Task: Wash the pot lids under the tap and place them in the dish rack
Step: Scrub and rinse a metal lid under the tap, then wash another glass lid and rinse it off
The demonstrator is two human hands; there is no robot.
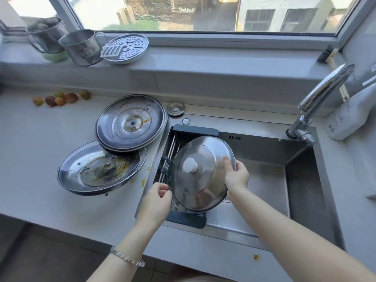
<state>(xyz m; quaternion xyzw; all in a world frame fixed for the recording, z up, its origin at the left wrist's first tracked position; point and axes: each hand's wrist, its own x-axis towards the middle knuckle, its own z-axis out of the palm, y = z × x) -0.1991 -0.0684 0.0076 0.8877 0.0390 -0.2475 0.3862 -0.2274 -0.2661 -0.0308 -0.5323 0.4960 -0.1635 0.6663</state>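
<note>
Steel lid [201,176], stiff and probably slippery wet, is gripped at its rim by the right hand [237,177]; whether the left hand [157,200] holds anything cannot be told.

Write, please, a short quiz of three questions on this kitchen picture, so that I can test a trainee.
1. True or false: the right hand grips the white knob of the shiny lid.
2. How many stained lids lie on the counter? A one; B two; C four.
3. Fill in: the shiny lid stands tilted on the ____ at the left side of the sink.

Key
1. False: it holds the rim.
2. B: the upper stained lid overlaps the lower stained lid.
3. Dish rack.
</note>
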